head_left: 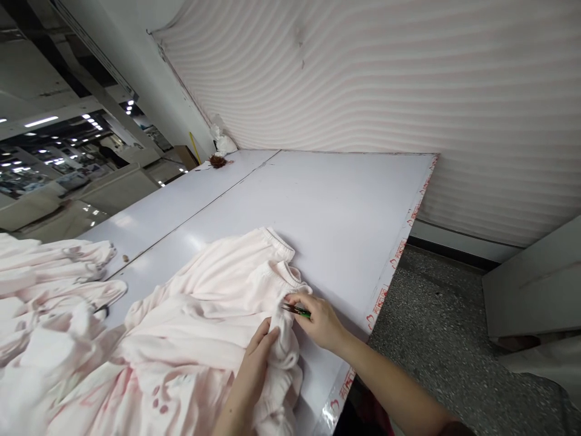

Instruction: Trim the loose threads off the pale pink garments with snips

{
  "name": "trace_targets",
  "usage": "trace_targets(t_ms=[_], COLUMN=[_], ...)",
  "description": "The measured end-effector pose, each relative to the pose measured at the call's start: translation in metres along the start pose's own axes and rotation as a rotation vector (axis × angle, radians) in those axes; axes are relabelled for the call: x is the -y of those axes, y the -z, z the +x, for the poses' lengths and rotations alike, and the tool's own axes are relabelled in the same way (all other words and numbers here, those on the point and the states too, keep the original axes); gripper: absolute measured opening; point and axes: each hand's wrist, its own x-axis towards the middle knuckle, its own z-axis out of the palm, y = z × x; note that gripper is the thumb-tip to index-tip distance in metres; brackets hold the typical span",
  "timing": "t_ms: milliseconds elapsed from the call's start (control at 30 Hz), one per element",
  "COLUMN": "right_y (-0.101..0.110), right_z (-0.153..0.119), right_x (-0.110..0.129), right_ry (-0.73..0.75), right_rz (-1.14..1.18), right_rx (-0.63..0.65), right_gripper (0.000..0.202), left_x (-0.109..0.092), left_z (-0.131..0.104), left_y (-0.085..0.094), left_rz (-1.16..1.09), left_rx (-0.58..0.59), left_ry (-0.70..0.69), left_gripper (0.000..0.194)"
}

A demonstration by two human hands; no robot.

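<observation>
While the left hand (258, 358) pinches a pale pink garment (200, 321), right hand (321, 324) (forearm slanting in), closed around green-handled snips (297, 310), blades at the cloth.

Ceiling lights (40, 122) bright at left; pale glare patches on tabletop (336, 200); floor (422, 315) dim; wide-angle stretching toward edges.

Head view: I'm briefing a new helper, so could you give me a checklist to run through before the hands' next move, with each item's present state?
1. Green-handled snips held in the right hand: ok.
2. Left hand gripping the pale pink garment: ok.
3. Left hand apart from the snips' tips: ok; it pinches the cloth just below them, so care seems wise.
4. Garment lying flat on the table: not ok; it is bunched and folded.
5. Snips open or shut: cannot tell; too small.
6. Loose thread at the tips: cannot tell.
</observation>
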Motion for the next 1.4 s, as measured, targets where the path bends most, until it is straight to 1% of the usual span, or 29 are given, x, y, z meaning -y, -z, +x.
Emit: trace_targets(t_ms=[67,133,233,300,433,500,600,767,900,1033,1133,1267,1333,1400], right_y=[0.005,0.013,0.026,0.032,0.03,0.026,0.023,0.025,0.027,0.026,0.024,0.022,0.022,0.023], right_z=[-0.002,-0.004,-0.011,-0.016,-0.027,-0.03,-0.032,-0.026,-0.021,-0.019,-0.018,-0.017,-0.017,-0.016], right_x=[0.004,0.008,0.015,0.019,0.025,0.027,0.031,0.033,0.033,0.032,0.03,0.027,0.027,0.028], right_ry=[-0.022,-0.016,0.021,0.05,0.113,0.133,0.146,0.158,0.14,0.142,0.183,0.201,0.199,0.166], right_rz=[-0.011,-0.069,-0.145,-0.189,-0.392,-0.476,-0.532,-0.492,-0.472,-0.453,-0.44,-0.421,-0.393,-0.336], right_rx=[0.042,0.075,0.127,0.144,0.135,0.132,0.132,0.166,0.181,0.189,0.177,0.161,0.14,0.113], right_gripper=[0.017,0.014,0.022,0.024,0.022,0.021,0.019,0.02,0.02,0.022,0.022,0.02,0.018,0.017], left_x=[-0.001,-0.004,-0.007,-0.007,-0.005,-0.006,-0.008,-0.003,0.002,0.0,0.0,0.0,-0.001,-0.002], left_z=[-0.002,-0.004,-0.007,-0.008,-0.011,-0.013,-0.015,-0.011,-0.007,-0.008,-0.008,-0.008,-0.008,-0.009], left_y=[0.0,-0.002,-0.006,-0.008,-0.009,-0.008,-0.007,-0.005,-0.003,-0.003,-0.003,-0.004,-0.004,-0.005], left_rz=[-0.079,-0.126,-0.173,-0.204,-0.245,-0.222,-0.175,-0.197,-0.212,-0.191,-0.191,-0.242,-0.252,-0.253], left_rx=[0.062,0.125,0.157,0.163,0.124,0.149,0.198,0.185,0.148,0.182,0.184,0.174,0.173,0.178], left_ry=[0.026,0.021,0.011,0.018,0.024,0.026,0.019,0.03,0.056,0.046,0.052,0.052,0.047,0.036], left_gripper=[0.038,0.041,0.04,0.04,0.041,0.039,0.034,0.033,0.034,0.034,0.033,0.027,0.027,0.03])
